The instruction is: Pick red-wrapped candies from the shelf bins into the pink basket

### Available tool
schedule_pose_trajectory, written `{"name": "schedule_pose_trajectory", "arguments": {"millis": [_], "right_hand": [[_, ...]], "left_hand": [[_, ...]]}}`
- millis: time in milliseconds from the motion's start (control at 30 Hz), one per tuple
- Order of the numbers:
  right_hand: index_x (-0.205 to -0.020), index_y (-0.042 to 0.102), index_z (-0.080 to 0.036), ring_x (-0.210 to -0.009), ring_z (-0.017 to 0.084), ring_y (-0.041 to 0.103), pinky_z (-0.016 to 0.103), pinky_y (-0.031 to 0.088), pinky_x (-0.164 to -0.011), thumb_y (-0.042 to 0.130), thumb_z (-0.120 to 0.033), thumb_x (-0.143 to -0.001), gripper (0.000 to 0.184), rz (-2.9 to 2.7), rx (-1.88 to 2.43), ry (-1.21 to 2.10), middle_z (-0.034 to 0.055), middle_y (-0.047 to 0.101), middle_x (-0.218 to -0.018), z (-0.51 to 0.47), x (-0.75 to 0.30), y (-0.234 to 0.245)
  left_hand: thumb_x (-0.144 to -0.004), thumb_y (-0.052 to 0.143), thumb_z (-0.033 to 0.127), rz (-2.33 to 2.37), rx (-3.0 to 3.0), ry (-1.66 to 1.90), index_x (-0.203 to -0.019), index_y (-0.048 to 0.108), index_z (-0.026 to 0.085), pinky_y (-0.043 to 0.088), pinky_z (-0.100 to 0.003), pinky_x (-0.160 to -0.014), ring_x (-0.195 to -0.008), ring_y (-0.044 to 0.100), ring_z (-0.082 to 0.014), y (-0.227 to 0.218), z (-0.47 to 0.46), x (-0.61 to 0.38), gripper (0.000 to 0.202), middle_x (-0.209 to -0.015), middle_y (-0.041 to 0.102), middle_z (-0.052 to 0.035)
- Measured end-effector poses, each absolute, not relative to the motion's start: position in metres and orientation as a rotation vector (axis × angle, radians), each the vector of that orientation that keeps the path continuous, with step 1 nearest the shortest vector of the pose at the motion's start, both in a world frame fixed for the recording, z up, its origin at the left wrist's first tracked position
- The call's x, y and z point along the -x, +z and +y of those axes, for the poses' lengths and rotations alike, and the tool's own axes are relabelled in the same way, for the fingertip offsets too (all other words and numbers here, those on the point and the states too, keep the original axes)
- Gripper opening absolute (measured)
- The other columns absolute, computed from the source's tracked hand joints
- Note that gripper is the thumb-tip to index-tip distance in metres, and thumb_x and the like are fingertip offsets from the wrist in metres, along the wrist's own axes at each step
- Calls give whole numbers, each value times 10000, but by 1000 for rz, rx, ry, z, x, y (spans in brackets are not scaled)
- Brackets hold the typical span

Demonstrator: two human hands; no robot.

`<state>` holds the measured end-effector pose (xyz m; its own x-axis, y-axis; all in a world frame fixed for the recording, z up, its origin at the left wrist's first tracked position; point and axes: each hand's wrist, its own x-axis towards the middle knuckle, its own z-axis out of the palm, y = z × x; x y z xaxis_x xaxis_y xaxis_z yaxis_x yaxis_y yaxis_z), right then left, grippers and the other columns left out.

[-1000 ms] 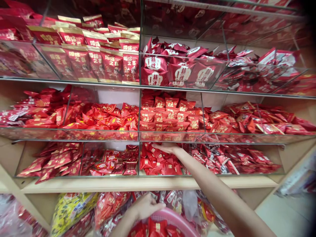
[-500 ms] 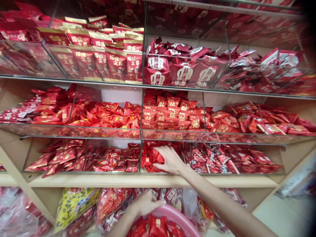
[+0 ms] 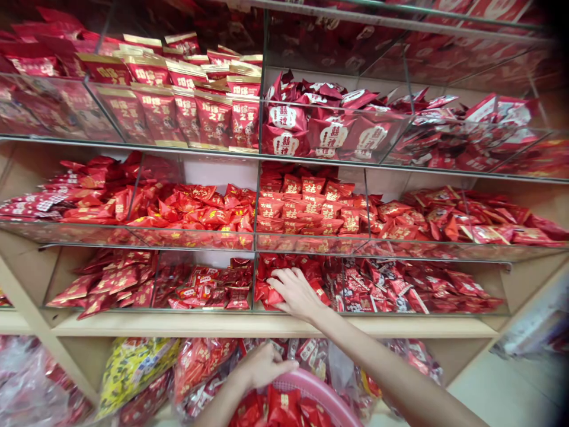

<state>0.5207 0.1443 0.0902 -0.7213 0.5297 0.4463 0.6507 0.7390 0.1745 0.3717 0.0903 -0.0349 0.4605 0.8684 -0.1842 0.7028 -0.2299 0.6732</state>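
My right hand (image 3: 297, 295) reaches into a bottom-row compartment and lies over a pile of small red packets (image 3: 265, 295). Its fingers are stretched out and a little apart, touching the packets; the palm side is hidden. Below the shelf, my left hand (image 3: 263, 366) is closed on the rim of a pink plastic basket (image 3: 317, 385), thumb laid along the top edge. Inside the basket are several shiny red packets (image 3: 284, 406) with gold marks. Only the basket's upper part shows.
Glass dividers split the shelves into compartments of red packets (image 3: 306, 204). A wooden ledge (image 3: 178, 325) runs under the bottom row. Beneath it stand clear bags, one with yellow packets (image 3: 137, 370) and one with red packets (image 3: 202, 367). Pale floor (image 3: 511, 385) shows at the right.
My right hand has shifted slightly left over the pile, uncovering red packets at its right. The left hand and basket stay in place.
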Motion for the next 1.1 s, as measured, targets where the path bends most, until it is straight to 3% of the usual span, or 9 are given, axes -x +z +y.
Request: {"name": "schedule_pose_trajectory", "arguments": {"millis": [167,400,600,733,833,900,1100], "right_hand": [[-1199,510,-173,-1128,304,431,457,349,-937,651,-297,-805,436,-2384,1124,-487,155,486,-1303,146,-492,94],[-1379,358,-146,-1332,289,233,528,173,-1075,579,-406,-797,674,-2482,1025,-293,164,314,-1462,140,-494,82],[-1441,260,-193,-1376,287,154,546,141,-1086,478,-556,-844,733,-2545,976,-174,134,224,-1511,128,-505,87],[-1364,404,-213,-1325,247,294,468,233,-1077,316,-475,-946,501,-2394,1069,-245,89,380,-1443,140,-514,98],[-1220,555,-145,-1162,296,488,485,312,-1015,244,-308,-965,434,-2223,1368,-306,162,585,-1219,167,-534,109],[-1150,605,-106,-1077,341,546,528,319,-989,256,-235,-943,426,-2176,1479,-298,206,643,-1083,188,-548,116],[-1285,511,-192,-1145,317,520,480,291,-1047,409,-280,-906,403,-2174,1491,-242,128,608,-1219,224,-562,131]], "left_hand": [[-736,401,746,1290,-2015,333,-493,484,165,201,-256,-467,-487,291,-85,-38,92,-372,635,-504,296,51],[-743,418,726,1297,-2031,343,-520,524,156,202,-251,-473,-492,319,-88,-37,91,-373,622,-495,338,49],[-740,395,744,1297,-2037,342,-520,527,155,211,-257,-485,-496,320,-92,-32,89,-374,643,-505,360,45],[-752,394,727,1275,-2036,338,-520,512,159,212,-252,-481,-493,314,-90,-31,89,-374,624,-509,346,48],[-749,412,718,1275,-2025,327,-517,507,165,203,-250,-472,-483,303,-88,-31,89,-373,608,-503,326,52],[-743,420,721,1285,-2016,325,-518,509,168,200,-249,-469,-479,301,-87,-31,89,-373,604,-500,325,54],[-730,411,745,1309,-2012,330,-501,475,174,185,-253,-459,-466,288,-85,-34,90,-372,619,-490,307,55]]}}
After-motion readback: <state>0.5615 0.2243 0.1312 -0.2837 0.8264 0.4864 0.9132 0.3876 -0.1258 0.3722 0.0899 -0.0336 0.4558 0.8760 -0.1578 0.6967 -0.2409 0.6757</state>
